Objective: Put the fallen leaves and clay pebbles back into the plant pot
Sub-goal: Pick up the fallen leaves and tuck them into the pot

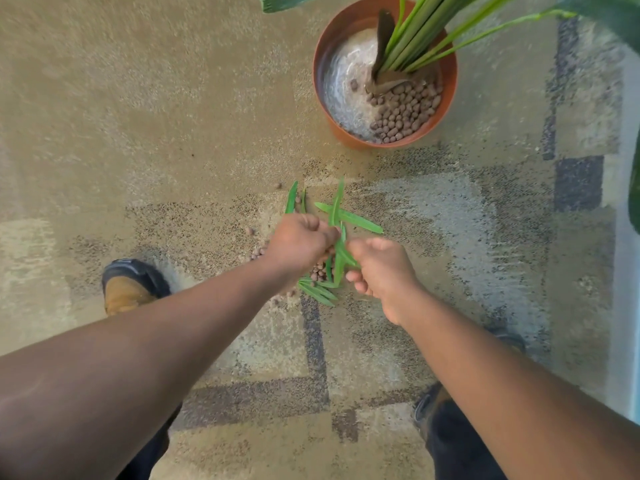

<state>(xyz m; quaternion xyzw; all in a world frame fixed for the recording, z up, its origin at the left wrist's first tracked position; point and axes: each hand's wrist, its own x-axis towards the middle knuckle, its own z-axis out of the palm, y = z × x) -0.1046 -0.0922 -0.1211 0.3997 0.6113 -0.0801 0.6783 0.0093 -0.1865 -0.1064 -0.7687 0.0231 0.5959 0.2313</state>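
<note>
Gathering is under way at the middle of the frame, where both hands are meeting over a scatter of fallen leaves (349, 218) on the carpet (138, 116). The left hand (300, 241) is curling into a fist around several leaf blades, and the right hand (382, 268) is pinching the lower ends of the same bunch, its fingers bent inward. More leaves are lying flat just below the hands, and a few are poking out above the left hand.

Clay pebbles (318, 271) are sitting in a small heap between and under the hands, with strays trailing to the left. The plant pot (448, 95) is standing in the upper right of the frame, well apart from the spill, with a patch of pebbles already inside near its lower rim.

Judging by their look, the leaves are light, thin and bendy, so they are probably best bunched near the middle rather than by the tips. The pebbles seem hard, round and prone to rolling; scooping them with cupped fingers looks safer than pinching them singly.
</note>
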